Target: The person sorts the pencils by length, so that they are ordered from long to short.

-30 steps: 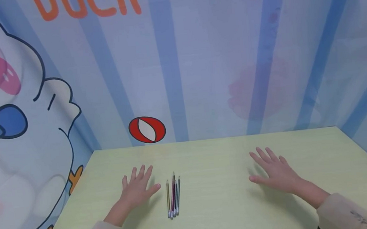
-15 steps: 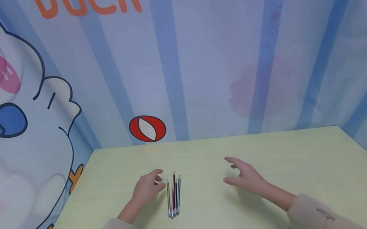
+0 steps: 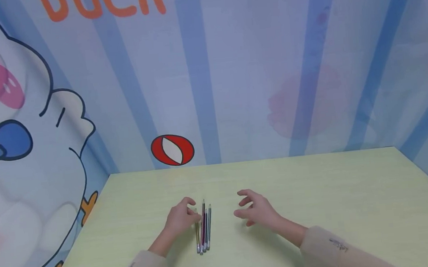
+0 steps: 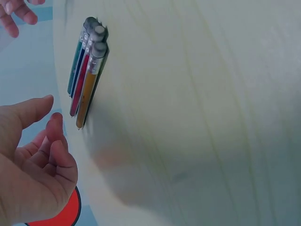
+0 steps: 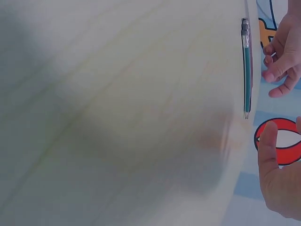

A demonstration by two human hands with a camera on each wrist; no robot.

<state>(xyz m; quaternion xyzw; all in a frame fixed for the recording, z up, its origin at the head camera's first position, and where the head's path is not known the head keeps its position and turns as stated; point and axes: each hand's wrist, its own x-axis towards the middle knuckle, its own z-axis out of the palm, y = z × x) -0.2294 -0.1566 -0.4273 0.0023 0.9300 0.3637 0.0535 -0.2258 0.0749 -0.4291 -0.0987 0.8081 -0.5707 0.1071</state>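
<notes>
Several pencils (image 3: 203, 234) lie side by side on the pale table, their eraser ends toward the person. In the left wrist view the yellow pencil (image 4: 88, 92) is nearest, with red, dark blue and teal ones behind it. My left hand (image 3: 181, 217) hovers over the left side of the bunch, thumb and fingers loosely bent with nothing between them; its thumb overlaps the upper part of the yellow pencil. To the right of the bunch, apart from it, my right hand (image 3: 259, 210) hangs with fingers loosely bent and holds nothing. The right wrist view shows the teal pencil (image 5: 247, 70) closest.
A pale wooden table (image 3: 338, 194) extends under both hands. Behind it stands a blue striped backdrop (image 3: 231, 72) with a printed duck (image 3: 23, 180) at the left and a red and white ball print (image 3: 172, 150) just above the table's far edge.
Both hands have come inward toward the pencils, the right one moving far to the left. Their fingers, spread wide a second ago, are now loosely bent. The pencils have stayed in place.
</notes>
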